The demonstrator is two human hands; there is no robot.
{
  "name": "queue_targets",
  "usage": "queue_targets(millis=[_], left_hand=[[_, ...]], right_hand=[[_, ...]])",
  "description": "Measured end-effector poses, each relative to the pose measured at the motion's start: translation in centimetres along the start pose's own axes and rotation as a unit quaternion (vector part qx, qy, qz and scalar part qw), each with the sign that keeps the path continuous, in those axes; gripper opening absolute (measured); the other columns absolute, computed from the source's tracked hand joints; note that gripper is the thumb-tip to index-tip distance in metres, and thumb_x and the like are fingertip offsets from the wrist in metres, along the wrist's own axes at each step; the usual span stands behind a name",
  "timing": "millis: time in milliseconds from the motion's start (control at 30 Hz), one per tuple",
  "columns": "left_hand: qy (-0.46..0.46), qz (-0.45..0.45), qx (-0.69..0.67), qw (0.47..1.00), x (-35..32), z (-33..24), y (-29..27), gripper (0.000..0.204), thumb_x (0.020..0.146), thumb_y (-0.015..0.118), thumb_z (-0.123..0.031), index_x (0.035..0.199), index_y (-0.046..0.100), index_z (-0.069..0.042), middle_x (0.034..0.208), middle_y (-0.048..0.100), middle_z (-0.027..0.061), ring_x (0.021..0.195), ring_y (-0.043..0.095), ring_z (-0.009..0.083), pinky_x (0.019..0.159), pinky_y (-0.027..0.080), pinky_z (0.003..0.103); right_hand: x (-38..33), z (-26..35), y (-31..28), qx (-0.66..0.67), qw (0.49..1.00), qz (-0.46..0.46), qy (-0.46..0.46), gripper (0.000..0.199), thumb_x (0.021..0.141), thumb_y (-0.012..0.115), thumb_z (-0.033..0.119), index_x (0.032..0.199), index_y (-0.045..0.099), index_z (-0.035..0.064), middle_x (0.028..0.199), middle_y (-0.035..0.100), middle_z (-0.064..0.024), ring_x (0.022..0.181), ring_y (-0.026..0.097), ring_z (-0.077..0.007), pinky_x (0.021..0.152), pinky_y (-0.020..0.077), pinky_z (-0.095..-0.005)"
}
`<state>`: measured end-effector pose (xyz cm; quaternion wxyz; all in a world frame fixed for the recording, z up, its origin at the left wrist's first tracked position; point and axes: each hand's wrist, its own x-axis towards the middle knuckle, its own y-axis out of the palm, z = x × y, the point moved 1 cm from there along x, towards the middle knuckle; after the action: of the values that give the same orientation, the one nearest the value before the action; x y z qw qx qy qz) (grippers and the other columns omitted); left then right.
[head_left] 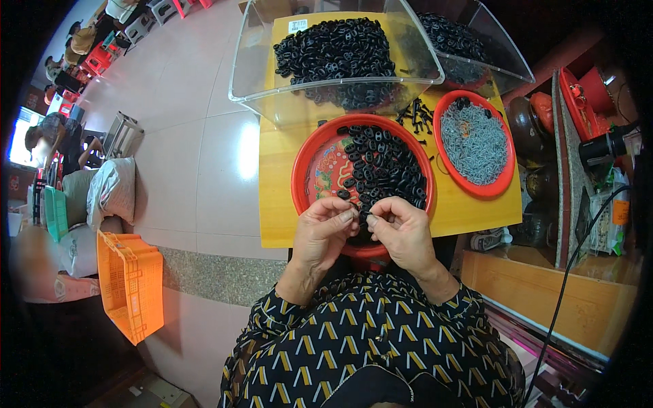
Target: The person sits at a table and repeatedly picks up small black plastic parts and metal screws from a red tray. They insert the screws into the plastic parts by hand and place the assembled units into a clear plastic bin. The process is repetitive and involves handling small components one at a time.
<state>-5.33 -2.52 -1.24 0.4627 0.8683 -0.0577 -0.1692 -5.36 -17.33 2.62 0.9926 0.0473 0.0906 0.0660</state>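
My hands meet over the near edge of a round red tray (297, 178) with a printed pattern on its bottom. Small black oval parts with two holes (391, 160) are heaped in its right half. My left hand (322, 231) is closed, thumb against forefinger; one black oval part (343, 194) shows right beside its fingertips. Close by, my right hand (403, 234) pinches with thumb and forefinger, its tips almost touching the left's. Whatever the fingertips hold is too small and dark to tell against the black parts behind.
A clear plastic bin (238, 95) of black parts stands at the back of the yellow table (275, 224), another bin (500, 51) beside it. Grey screws (474, 146) fill a red tray at right; black screws (416, 117) lie between. An orange crate (129, 285) stands left; people sit far left.
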Motion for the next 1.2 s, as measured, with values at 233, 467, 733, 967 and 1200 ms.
queue_targets(millis=[233, 467, 733, 967, 1200], left_hand=[[0.008, -0.018, -0.002, 1.0, -0.3, 0.02, -0.01, 0.012, 0.078, 0.058, 0.002, 0.089, 0.058, -0.004, 0.086, 0.061, 0.009, 0.077, 0.059, 0.0175, 0.07, 0.048, 0.03], [0.028, -0.018, 0.014, 0.999, -0.29, 0.25, 0.0, 0.014, 0.077, 0.058, 0.005, 0.088, 0.058, -0.003, 0.089, 0.062, 0.0095, 0.08, 0.06, 0.0179, 0.072, 0.049, 0.029], [0.041, -0.028, 0.026, 0.998, -0.36, 0.54, 0.56, 0.014, 0.077, 0.059, 0.005, 0.09, 0.058, -0.001, 0.084, 0.062, 0.0088, 0.074, 0.059, 0.0153, 0.069, 0.049, 0.027], [0.032, -0.03, 0.019, 0.999, -0.47, 0.54, 0.64, 0.013, 0.077, 0.059, 0.005, 0.089, 0.058, 0.0, 0.084, 0.062, 0.0081, 0.074, 0.059, 0.0148, 0.069, 0.049, 0.027], [0.076, -0.039, 0.099, 0.991, -0.56, 0.81, 0.7, 0.013, 0.076, 0.06, 0.006, 0.088, 0.059, 0.0, 0.082, 0.062, 0.0076, 0.072, 0.059, 0.0133, 0.067, 0.049, 0.025]], right_hand=[[-0.15, 0.47, 0.49, 0.03, 0.999, 0.004, 0.034, 0.006, 0.081, 0.057, 0.002, 0.086, 0.055, -0.0011, 0.073, 0.057, -0.0014, 0.061, 0.056, -0.0052, 0.052, 0.0468, -0.0179], [-0.14, 0.26, 0.49, 0.024, 0.999, 0.011, 0.035, 0.006, 0.081, 0.057, 0.002, 0.086, 0.055, -0.0012, 0.073, 0.057, -0.0015, 0.061, 0.056, -0.0055, 0.051, 0.0472, -0.0182], [-0.22, 0.2, 0.42, 0.009, 0.999, 0.009, 0.032, 0.007, 0.081, 0.057, 0.003, 0.086, 0.055, -0.0011, 0.073, 0.057, -0.001, 0.06, 0.055, -0.0047, 0.05, 0.0462, -0.0178], [-0.27, 0.22, 0.37, 0.007, 0.999, 0.005, 0.033, 0.005, 0.081, 0.057, 0.003, 0.084, 0.055, -0.0003, 0.07, 0.056, -0.0005, 0.058, 0.054, -0.0041, 0.049, 0.0447, -0.0173], [-0.26, -0.14, 0.17, -0.045, 0.999, -0.005, 0.012, 0.004, 0.08, 0.057, 0.002, 0.081, 0.054, -0.0005, 0.067, 0.057, -0.0001, 0.058, 0.055, -0.0044, 0.048, 0.0443, -0.0188]])
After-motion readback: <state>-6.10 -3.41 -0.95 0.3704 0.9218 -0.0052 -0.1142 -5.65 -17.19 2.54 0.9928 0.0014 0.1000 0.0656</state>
